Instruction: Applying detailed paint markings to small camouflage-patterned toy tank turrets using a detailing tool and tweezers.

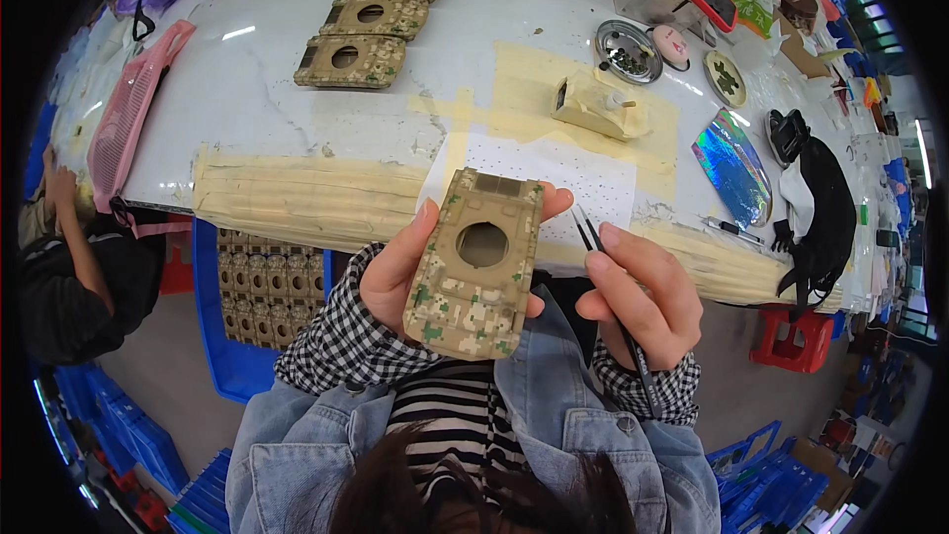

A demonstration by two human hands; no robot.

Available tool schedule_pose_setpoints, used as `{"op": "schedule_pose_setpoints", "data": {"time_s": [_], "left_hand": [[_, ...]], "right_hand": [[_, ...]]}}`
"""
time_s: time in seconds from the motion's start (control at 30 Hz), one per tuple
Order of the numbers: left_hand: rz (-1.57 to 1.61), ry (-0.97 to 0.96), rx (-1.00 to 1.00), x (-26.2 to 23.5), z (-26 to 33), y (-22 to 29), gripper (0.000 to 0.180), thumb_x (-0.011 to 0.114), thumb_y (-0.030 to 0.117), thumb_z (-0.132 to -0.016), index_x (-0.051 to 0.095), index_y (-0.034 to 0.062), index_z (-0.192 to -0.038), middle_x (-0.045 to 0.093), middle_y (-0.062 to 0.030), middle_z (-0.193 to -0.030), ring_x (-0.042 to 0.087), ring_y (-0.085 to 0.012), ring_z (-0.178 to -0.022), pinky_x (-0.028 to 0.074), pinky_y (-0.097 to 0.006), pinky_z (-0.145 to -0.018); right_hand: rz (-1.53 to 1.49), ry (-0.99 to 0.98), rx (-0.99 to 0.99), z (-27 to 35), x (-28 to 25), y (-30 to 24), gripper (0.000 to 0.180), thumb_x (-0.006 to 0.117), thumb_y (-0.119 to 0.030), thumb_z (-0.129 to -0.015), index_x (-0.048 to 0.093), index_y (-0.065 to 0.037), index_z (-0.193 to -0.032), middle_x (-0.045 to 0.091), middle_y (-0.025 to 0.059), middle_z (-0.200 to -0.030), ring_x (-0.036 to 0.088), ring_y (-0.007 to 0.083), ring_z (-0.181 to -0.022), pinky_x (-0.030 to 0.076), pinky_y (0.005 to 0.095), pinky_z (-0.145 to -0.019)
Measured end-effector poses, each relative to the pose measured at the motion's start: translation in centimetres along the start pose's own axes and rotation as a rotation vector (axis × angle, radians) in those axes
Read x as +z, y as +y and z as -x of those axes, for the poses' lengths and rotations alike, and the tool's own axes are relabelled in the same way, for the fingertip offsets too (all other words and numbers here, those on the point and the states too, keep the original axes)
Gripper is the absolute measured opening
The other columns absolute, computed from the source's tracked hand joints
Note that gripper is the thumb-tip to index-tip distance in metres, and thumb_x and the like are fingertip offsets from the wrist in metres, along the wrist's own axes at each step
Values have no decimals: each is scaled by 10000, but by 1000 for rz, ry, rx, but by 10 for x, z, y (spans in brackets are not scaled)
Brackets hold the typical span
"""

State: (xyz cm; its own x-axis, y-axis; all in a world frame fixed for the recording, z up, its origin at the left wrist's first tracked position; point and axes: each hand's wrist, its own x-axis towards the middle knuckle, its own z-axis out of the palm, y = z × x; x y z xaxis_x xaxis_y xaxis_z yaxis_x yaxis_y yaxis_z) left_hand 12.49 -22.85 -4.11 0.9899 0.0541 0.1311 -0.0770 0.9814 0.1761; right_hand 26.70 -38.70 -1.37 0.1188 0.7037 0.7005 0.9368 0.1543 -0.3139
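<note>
Camouflage-printed in tan, brown and green, the plastic toy tank hull (474,265) is clasped in the left hand (415,272), held up near the body just short of the worktop (277,109) edge. Its long axis runs near to far, and a round hole sits at its middle. Just right of it, the right hand (638,292) has its grip closed on black tweezers (591,234), whose tips point far-left toward the hull's far right corner.

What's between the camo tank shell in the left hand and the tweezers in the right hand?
In the head view, nothing solid: a narrow gap separates the camouflage shell from the tweezers. Through it show only the perforated white sheet and the taped table edge behind.
</note>
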Motion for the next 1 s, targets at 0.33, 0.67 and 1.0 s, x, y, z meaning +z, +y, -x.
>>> {"op": "schedule_pose_setpoints", "data": {"time_s": [0.33, 0.67, 1.0], "left_hand": [[50, 318, 66, 25, -5, -5, 833, 350, 574, -899, 80, -19, -1418, 45, -268, -1466, 653, -293, -821, 589, -329, -600], [-59, 19, 4, 2, 2, 1, 676, 241, 498, -951, 96, 57, -1442, 123, -185, -1488, 343, -278, -1296, 438, -475, -955], [35, 289, 70, 22, -4, -4, 838, 355, 571, -899, 62, -15, -1421, 17, -268, -1467, 650, -301, -836, 591, -334, -611]], "right_hand": [[114, -42, -52, -2, 8, 3, 301, 744, -182, -716, 662, -19, -956, 629, 111, -878, 652, 256, -808, 562, 311, -652], [138, -38, -58, -3, 8, 4, 301, 743, -189, -711, 667, -19, -948, 627, 104, -842, 647, 250, -791, 557, 312, -632], [140, -40, -52, -2, 9, 4, 301, 743, -188, -708, 669, -24, -949, 624, 100, -851, 647, 249, -791, 557, 311, -632]]}}
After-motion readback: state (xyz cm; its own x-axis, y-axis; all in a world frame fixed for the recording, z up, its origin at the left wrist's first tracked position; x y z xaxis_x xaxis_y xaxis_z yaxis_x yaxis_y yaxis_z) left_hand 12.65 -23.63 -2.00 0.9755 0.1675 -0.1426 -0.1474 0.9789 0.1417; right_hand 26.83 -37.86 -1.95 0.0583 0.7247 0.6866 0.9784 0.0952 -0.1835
